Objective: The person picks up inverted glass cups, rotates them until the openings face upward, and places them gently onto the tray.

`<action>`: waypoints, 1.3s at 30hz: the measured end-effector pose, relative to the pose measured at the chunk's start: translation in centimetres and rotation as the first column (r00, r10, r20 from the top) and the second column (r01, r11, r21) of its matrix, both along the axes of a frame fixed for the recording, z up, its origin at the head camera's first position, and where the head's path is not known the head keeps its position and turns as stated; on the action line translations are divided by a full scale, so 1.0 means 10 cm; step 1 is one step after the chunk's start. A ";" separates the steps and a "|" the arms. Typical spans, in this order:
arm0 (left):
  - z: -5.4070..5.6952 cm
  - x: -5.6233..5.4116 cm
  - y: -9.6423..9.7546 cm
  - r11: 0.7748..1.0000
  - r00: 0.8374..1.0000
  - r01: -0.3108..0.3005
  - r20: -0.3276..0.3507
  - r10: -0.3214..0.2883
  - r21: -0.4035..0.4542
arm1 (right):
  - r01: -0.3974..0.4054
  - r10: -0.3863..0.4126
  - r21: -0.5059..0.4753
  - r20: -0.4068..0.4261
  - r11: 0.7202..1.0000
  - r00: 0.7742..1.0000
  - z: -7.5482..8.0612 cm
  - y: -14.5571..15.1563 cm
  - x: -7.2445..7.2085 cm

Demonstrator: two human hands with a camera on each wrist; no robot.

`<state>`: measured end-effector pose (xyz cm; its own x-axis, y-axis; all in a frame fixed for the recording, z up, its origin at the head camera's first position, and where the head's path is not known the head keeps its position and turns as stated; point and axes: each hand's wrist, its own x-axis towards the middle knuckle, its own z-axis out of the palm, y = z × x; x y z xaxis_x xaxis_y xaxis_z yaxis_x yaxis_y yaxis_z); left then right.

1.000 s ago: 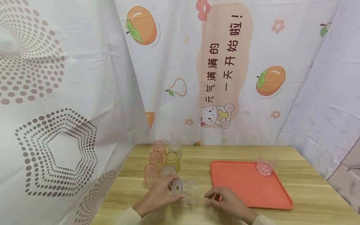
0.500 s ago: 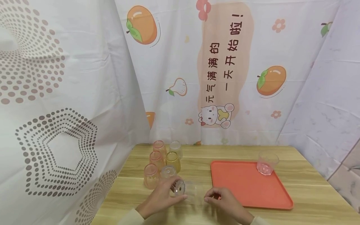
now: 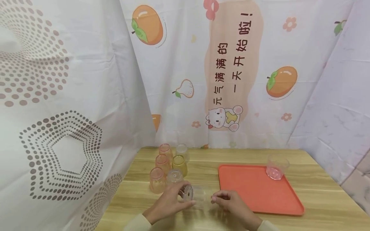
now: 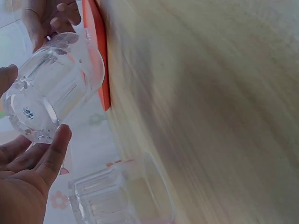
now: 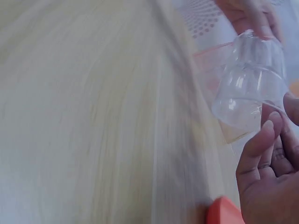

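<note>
A clear drinking glass lies sideways in the air, its mouth toward the right. My left hand grips it at the base, thumb and fingers on opposite sides, as the left wrist view shows. My right hand is at the mouth end with its fingers bent. In the right wrist view its fingertips come right up to the rim; I cannot tell whether they pinch it. Just behind the left hand, an upside-down clear glass and a pink glass stand on the table.
Further back stand more upside-down glasses: pink ones, a yellow one and a clear one. A red tray lies to the right, with a clear glass at its back right corner. Printed curtains enclose the wooden table.
The held glass and my left hand have moved a little to the right, bringing the mouth closer to my right hand. The right hand has barely moved.
</note>
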<state>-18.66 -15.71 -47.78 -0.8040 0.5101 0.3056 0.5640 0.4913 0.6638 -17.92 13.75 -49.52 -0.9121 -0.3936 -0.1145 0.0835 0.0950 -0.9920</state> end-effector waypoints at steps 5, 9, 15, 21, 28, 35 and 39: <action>0.03 0.02 0.05 1.000 1.000 0.014 0.024 -0.015 0.016 | 0.008 -0.004 -0.057 0.056 0.998 0.998 0.01 0.02 0.00; 0.02 0.03 0.05 1.000 0.999 0.013 0.033 -0.014 0.010 | -0.013 0.016 -0.058 0.039 0.998 0.999 0.04 0.02 0.01; 0.00 -0.05 0.12 1.000 1.000 0.027 0.006 -0.027 -0.012 | 0.040 -0.043 -0.083 -0.029 0.996 0.999 0.11 0.07 0.00; -0.02 -0.10 0.15 0.999 0.996 0.036 0.083 -0.037 0.006 | 0.104 -0.105 -0.074 -0.011 0.992 0.994 0.08 0.16 0.00; -0.08 -0.13 0.22 0.999 0.984 0.050 0.170 -0.051 0.009 | 0.151 -0.141 0.061 -0.150 0.987 0.979 0.11 0.29 -0.03; -0.17 -0.19 0.35 0.992 0.994 0.047 0.098 -0.036 -0.113 | 0.198 -0.180 0.110 -0.160 0.974 0.971 0.22 0.38 -0.04; -0.20 -0.24 0.45 0.986 0.998 0.036 0.051 -0.028 -0.160 | 0.206 -0.180 0.131 -0.184 0.970 0.966 0.26 0.40 -0.07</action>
<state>-21.02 -11.22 -49.82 -0.7984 0.5752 0.1783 0.5501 0.5761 0.6046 -18.58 17.79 -46.94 -0.9801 -0.1982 0.0045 -0.0531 0.2402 -0.9693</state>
